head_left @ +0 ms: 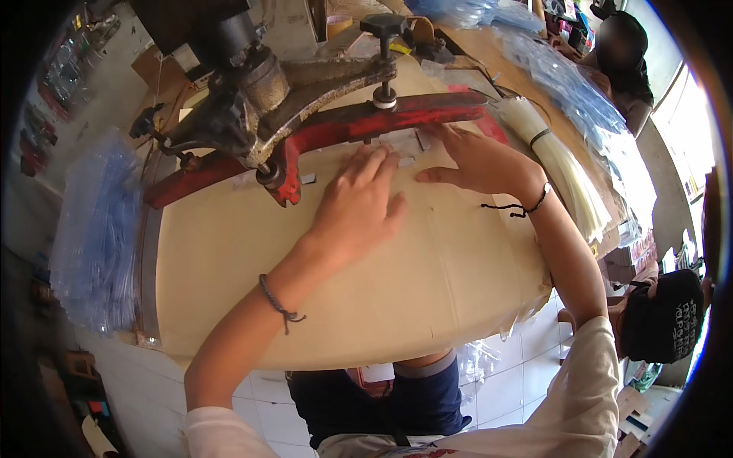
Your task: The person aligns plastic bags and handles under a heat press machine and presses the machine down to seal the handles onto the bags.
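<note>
My left hand (357,200) lies over the pale yellow board (305,320), slightly blurred, with its fingers stretched toward the red metal bar (336,133) of a press. No held thing shows in it. Beside its fingertips are small flat pieces (406,161), too small to name. To the right, my right hand (485,162) has its thumb apart and its fingers reaching to the bar's lower edge, where the fingertips are partly hidden. Above the bar stands the black press head (263,84), with a knobbed screw (384,57) joined to the bar.
Stacks of bluish clear plastic sheets stand at the left (99,237) and lie along the right-hand table (569,76). A bundle of pale strips (553,168) lies beside my right forearm. One person (622,65) is at the upper right, another in a black cap (663,317) at the lower right.
</note>
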Demonstrator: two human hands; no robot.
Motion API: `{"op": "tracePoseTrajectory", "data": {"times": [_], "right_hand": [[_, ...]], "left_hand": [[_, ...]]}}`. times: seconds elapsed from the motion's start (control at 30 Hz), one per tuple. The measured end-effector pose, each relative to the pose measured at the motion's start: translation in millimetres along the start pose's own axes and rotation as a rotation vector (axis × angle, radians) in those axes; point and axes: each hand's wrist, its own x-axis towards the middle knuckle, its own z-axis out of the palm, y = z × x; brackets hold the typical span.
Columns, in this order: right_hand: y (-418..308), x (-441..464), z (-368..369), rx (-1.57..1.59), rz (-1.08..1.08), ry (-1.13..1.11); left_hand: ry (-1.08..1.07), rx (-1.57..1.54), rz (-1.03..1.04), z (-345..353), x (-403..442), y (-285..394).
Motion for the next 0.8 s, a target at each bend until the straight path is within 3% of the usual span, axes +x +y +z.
{"op": "tracePoseTrajectory", "data": {"times": [0.33,0.73,0.8], "right_hand": [[8,-1,3,-0.001,-0.112,0.036],[-1,0,-3,0.022,-0.066,-0.012],[-2,-3,5,-0.014,-0.075,0.087]], "left_hand": [[0.020,0.029,0.029,9,10,10],[0.004,-0.024,0.027,14,7,11],[0.003,-0.028,0.033,14,7,11]]}}
